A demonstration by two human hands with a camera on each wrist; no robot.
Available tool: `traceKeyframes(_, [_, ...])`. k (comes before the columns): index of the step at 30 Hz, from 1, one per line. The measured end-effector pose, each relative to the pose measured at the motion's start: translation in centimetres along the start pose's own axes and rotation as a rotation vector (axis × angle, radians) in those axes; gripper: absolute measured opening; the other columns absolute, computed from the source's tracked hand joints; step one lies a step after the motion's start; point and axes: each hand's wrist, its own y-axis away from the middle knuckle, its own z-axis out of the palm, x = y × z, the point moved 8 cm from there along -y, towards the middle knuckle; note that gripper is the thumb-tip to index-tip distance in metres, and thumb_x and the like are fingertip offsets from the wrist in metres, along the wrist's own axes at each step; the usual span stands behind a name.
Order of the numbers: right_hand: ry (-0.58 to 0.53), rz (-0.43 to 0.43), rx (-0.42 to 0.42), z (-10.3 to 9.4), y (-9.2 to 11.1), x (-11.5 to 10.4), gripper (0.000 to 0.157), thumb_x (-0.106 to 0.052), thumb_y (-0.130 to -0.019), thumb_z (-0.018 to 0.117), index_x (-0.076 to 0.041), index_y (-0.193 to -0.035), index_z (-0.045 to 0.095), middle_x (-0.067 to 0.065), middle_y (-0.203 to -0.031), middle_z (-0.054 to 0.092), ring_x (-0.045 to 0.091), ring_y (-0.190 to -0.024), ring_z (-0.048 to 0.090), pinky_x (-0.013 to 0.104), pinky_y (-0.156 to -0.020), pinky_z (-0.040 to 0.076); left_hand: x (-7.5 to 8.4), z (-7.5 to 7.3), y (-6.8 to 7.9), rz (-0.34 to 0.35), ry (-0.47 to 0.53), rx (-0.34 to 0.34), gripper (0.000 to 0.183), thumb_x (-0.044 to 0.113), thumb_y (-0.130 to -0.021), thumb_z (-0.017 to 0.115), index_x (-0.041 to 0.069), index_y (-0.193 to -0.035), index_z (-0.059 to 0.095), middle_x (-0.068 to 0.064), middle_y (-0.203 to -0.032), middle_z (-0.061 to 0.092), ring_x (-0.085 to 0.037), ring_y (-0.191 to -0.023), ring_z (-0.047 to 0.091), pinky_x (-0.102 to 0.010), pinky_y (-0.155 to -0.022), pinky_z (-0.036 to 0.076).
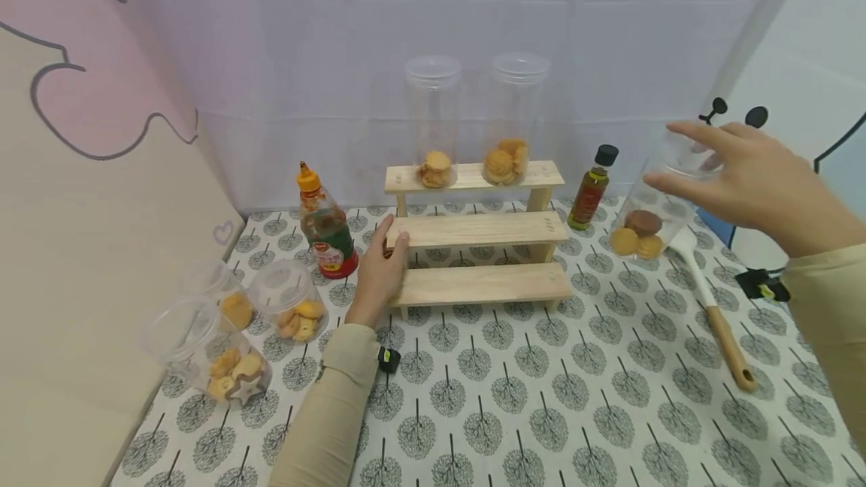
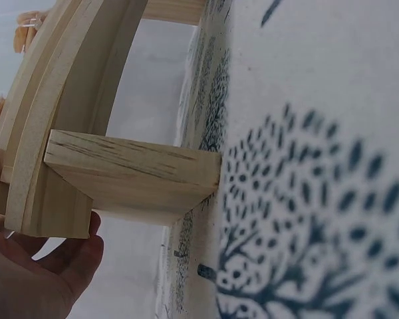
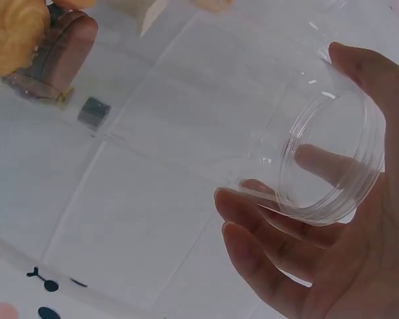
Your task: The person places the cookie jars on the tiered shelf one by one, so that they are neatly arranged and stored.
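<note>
My left hand holds the left end of the three-tier wooden shelf rack at its middle step. In the left wrist view its fingertips curl around the end of a board. At the right, my right hand is around the upper end of a clear plastic jar. The thumb lies on one side and the fingers on the other in the right wrist view. Several cookies, one of them brown, lie at the jar's bottom. Two tall clear jars with cookies, one left and one right, stand on the top step.
A sauce bottle with an orange cap stands left of the rack, an oil bottle right of it. Three cookie jars, including a front one, stand at the left. A wooden-handled spatula lies on the tree-print cloth.
</note>
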Motion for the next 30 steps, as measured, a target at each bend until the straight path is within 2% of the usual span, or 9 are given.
traceKeyframes(5, [-0.054,-0.122,-0.045,-0.5,-1.9,-4.3,0.084,-0.062,-0.091,0.059,-0.026,-0.159,0.027,0.027,-0.133,0.05,0.044,-0.107,0.058,0.066,-0.075,0.046,0.1,0.0,0.0,0.001,-0.004,0.011,0.059,0.069,-0.096,0.043,0.054,-0.151,0.027,-0.01,-0.145,0.054,-0.028,-0.125,0.057,-0.052,-0.104,0.045])
traceKeyframes(9, [-0.143,-0.171,-0.075,-0.5,-3.2,-7.5,0.083,-0.063,-0.09,0.061,-0.032,-0.159,0.028,0.025,-0.135,0.051,0.042,-0.111,0.056,0.064,-0.078,0.047,0.1,0.1,0.0,-0.001,-0.005,0.007,0.058,0.07,-0.096,0.042,0.056,-0.15,0.026,-0.01,-0.146,0.053,-0.028,-0.125,0.057,-0.053,-0.103,0.045])
traceKeyframes(13, [-0.205,-0.226,-0.096,0.1,-4.1,-10.9,0.083,-0.066,-0.088,0.062,-0.033,-0.157,0.03,0.022,-0.136,0.052,0.038,-0.113,0.056,0.063,-0.084,0.047,0.2,0.3,-0.1,0.001,-0.001,0.001,0.059,0.071,-0.095,0.041,0.057,-0.15,0.025,-0.01,-0.149,0.05,-0.029,-0.127,0.055,-0.054,-0.104,0.044])
traceKeyframes(20, [-0.214,-0.322,-0.15,2.2,-5.6,-16.3,0.087,-0.072,-0.085,0.06,-0.036,-0.157,0.029,0.021,-0.147,0.043,0.038,-0.121,0.052,0.064,-0.096,0.044,0.3,0.3,0.0,0.004,-0.006,0.004,0.059,0.071,-0.095,0.041,0.056,-0.15,0.026,-0.011,-0.146,0.053,-0.03,-0.127,0.056,-0.055,-0.104,0.043])
traceKeyframes(23, [-0.194,-0.362,-0.141,2.8,-6.3,-18.2,0.088,-0.075,-0.084,0.058,-0.035,-0.157,0.03,0.018,-0.145,0.046,0.035,-0.118,0.056,0.06,-0.094,0.047,0.3,0.3,0.0,0.01,-0.011,0.005,0.059,0.071,-0.095,0.041,0.056,-0.15,0.026,-0.01,-0.146,0.054,-0.03,-0.126,0.056,-0.054,-0.104,0.044])
traceKeyframes(26, [-0.167,-0.38,-0.127,3.2,-6.9,-19.8,0.089,-0.079,-0.083,0.054,-0.035,-0.157,0.031,0.016,-0.144,0.048,0.031,-0.11,0.06,0.054,-0.086,0.052,0.2,0.4,-0.1,0.015,-0.006,0.009,0.06,0.072,-0.094,0.041,0.056,-0.15,0.026,-0.011,-0.145,0.054,-0.029,-0.126,0.057,-0.054,-0.104,0.045])
traceKeyframes(30, [-0.194,-0.394,-0.132,3.8,-7.6,-21.7,0.089,-0.08,-0.082,0.053,-0.036,-0.156,0.032,0.016,-0.143,0.048,0.028,-0.107,0.06,0.051,-0.083,0.053,0.3,0.4,-0.1,0.015,-0.004,0.012,0.059,0.072,-0.094,0.041,0.056,-0.15,0.026,-0.011,-0.146,0.053,-0.028,-0.126,0.057,-0.053,-0.104,0.045])
